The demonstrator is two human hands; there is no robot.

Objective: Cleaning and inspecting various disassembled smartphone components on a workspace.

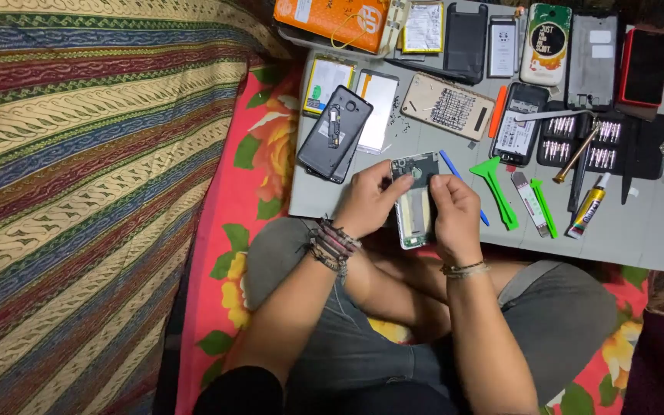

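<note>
Both my hands hold an opened phone body [414,206] with its back off, inner parts showing, over the near edge of a grey work board [655,238]. My left hand [364,201] grips its left side and my right hand [453,211] grips its right side, fingers over the top part. A dark back cover [335,134] lies just left of the hands on the board. A blue pry stick [450,165] lies by my right hand.
Green plastic pry tools [501,188], a glue tube [587,206], a screwdriver bit set [593,142], batteries, phone cases and several phones spread over the board. An orange box [332,19] sits at the back. A striped blanket [78,192] fills the left; a red floral cloth [232,253] lies beneath me.
</note>
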